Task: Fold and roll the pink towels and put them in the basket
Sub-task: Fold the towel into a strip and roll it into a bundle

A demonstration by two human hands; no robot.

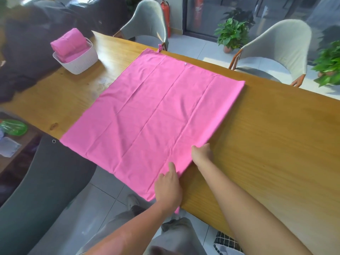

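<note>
A large pink towel [152, 115] lies spread flat on the wooden table [276, 144], its near left part hanging over the table's edge. My left hand [168, 186] rests on the towel's near corner, fingers pinching the cloth at its right edge. My right hand [201, 152] grips the same right edge a little farther up, fingers curled under the fabric. At the far left of the table stands a white basket [77, 60] with rolled pink towels [69, 43] in it.
Two grey chairs [147, 23] [276, 52] stand beyond the table's far edge, with potted plants [231, 34] behind. A dark grey chair [46, 181] is at my near left. Dark cloth [24, 52] lies at the table's far left.
</note>
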